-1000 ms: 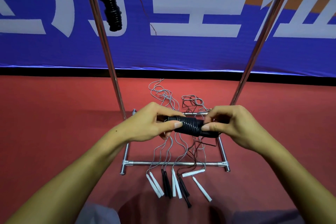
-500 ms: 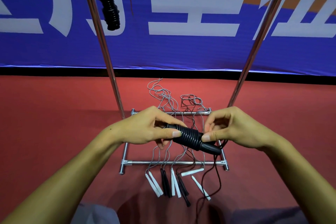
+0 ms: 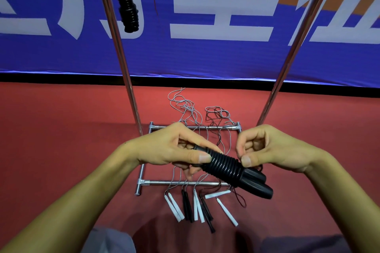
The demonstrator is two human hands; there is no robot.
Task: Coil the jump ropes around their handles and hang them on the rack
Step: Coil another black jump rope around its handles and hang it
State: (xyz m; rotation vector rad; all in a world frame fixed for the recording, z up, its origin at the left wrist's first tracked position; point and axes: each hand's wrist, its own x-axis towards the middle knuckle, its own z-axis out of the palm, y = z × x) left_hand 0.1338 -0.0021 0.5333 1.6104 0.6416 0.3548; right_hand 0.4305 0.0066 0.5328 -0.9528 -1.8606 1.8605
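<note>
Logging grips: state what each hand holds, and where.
Left hand grips the coiled rope at its upper end. Right hand pinches the thin cord beside the coil.

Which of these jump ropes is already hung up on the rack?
The black coiled rope dangling at top left; the other coiled one is in the hands, and the rest lie loose on the floor.

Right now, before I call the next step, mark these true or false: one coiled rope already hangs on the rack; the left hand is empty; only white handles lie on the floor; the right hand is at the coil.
1. One coiled black rope hangs on the rack: true.
2. The left hand is empty: false, it grips the black coiled bundle.
3. Only white handles lie on the floor: false, black handles lie among white handles.
4. The right hand pinches at the coil: true.
</note>
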